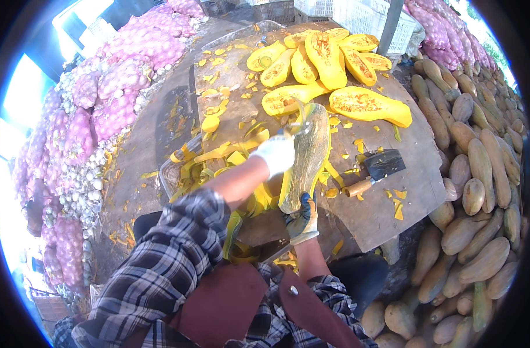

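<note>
My left hand [275, 155], in a white glove, is closed on a small metal tool [301, 126], blurred and looking like a peeler, at the upper part of a long squash [304, 162]. The squash has mottled green-tan skin with yellow along its side. My right hand [302, 219], in a blue and white glove, grips its lower end. Curled yellow peel [253, 197] lies beneath and left of the squash. A cleaver [383, 165] with a wooden handle rests to the right on the worn board [404, 209].
Halved yellow squashes [369, 107] with orange seed cavities lie at the board's back. Unpeeled squashes [482, 174] are heaped at the right. Pink mesh sacks of white bulbs [117, 81] line the left, with another stack at back right. White crates [358, 20] and a post [389, 26] stand behind.
</note>
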`<state>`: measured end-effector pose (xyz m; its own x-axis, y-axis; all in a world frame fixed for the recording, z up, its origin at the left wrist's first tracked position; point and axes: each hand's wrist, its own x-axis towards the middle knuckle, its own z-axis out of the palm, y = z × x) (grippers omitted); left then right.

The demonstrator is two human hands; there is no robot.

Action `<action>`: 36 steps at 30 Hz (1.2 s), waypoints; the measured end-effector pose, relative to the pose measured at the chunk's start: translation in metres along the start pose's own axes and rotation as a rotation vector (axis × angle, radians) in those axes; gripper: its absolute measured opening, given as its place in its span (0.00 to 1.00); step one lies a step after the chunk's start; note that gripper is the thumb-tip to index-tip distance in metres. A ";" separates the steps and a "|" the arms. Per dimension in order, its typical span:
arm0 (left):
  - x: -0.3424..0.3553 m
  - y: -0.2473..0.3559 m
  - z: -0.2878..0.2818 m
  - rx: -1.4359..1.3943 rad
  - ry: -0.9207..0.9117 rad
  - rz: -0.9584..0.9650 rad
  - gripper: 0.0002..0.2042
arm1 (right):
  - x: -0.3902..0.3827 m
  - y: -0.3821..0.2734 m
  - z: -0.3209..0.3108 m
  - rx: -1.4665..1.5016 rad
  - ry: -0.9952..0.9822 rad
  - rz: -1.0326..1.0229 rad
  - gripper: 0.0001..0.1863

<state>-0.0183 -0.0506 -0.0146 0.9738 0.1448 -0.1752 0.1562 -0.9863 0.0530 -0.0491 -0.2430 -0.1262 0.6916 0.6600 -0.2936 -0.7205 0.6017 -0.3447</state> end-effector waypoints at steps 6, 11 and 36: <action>-0.115 0.053 0.036 -0.351 -0.136 -0.233 0.34 | -0.001 -0.006 0.006 -0.071 -0.029 0.017 0.27; -0.188 0.050 0.019 -0.245 -0.427 -0.060 0.30 | 0.008 -0.004 -0.004 -0.055 0.006 0.023 0.27; -0.127 0.053 0.025 -0.250 -0.185 -0.180 0.31 | 0.003 -0.005 0.003 -0.040 0.005 0.002 0.26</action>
<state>-0.1377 -0.1230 -0.0137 0.8841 0.2749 -0.3778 0.3803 -0.8932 0.2400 -0.0434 -0.2431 -0.1227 0.6907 0.6586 -0.2988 -0.7192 0.5820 -0.3796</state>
